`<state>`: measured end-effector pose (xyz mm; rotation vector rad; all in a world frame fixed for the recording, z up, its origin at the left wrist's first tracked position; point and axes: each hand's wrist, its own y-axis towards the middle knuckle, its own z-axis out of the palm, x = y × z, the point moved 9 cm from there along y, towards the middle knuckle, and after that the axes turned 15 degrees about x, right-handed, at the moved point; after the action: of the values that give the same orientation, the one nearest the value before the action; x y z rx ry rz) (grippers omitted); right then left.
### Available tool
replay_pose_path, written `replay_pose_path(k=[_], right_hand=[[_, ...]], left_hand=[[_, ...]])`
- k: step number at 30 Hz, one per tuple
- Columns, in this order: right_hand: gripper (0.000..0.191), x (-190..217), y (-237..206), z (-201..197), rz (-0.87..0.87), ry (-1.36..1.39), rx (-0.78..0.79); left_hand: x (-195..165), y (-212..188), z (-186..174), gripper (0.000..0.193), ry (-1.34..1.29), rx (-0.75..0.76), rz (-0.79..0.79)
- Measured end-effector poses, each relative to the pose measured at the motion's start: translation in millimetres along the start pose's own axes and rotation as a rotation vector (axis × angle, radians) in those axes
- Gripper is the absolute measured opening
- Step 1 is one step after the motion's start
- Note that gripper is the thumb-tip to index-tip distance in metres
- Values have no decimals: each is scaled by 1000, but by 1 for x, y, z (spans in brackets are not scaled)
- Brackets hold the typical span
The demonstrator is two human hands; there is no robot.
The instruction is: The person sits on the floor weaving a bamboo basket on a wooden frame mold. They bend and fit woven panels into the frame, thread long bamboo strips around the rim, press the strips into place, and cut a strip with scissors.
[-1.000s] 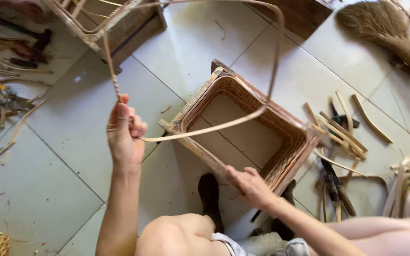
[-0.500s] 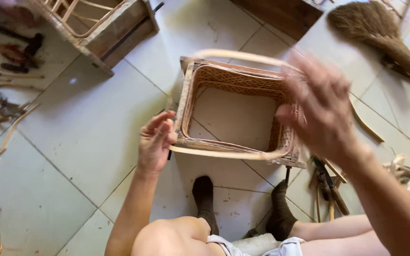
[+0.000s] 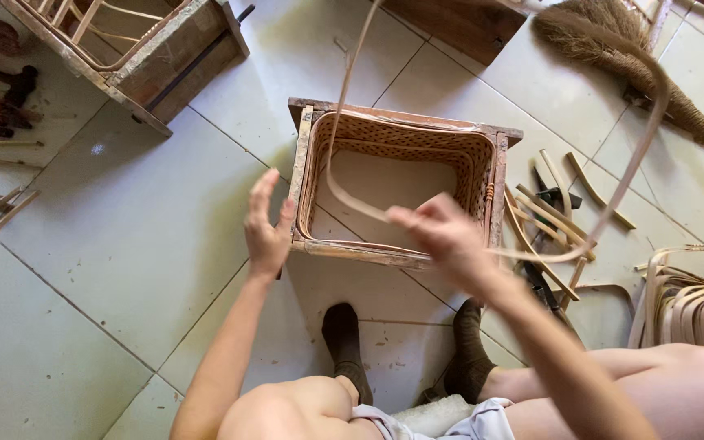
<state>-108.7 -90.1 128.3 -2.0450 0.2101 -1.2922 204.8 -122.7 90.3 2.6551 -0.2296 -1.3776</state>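
Pale floor tiles (image 3: 124, 236) spread out under me where I sit, my feet in dark socks (image 3: 344, 342) planted just short of the work. Straight ahead stands a square wooden frame (image 3: 401, 253) with woven cane sides (image 3: 405, 138), open at the top so the tile shows through its middle. Another wooden frame (image 3: 165, 57) sits at the upper left, and a straw broom (image 3: 613, 57) lies at the upper right. Coiled cane strips (image 3: 686, 301) pile up at my right knee, with cut scraps (image 3: 564, 204) scattered beside the frame. One long cane strip (image 3: 344, 122) loops up over the basket and round to the right. My right hand (image 3: 442, 232) pinches that strip above the near rim. My left hand (image 3: 269, 232) is open, fingers spread, resting against the frame's left near corner.
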Motion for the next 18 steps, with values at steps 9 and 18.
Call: replay_pose_path(k=[9,18], right_hand=[[50,-36,66,90,-612,-825,-214],[44,-36,93,100,-678,-920,-76]], left_hand=[[8,-35,74,44,500,293,468],[21,-27,74,43,489,472,552]])
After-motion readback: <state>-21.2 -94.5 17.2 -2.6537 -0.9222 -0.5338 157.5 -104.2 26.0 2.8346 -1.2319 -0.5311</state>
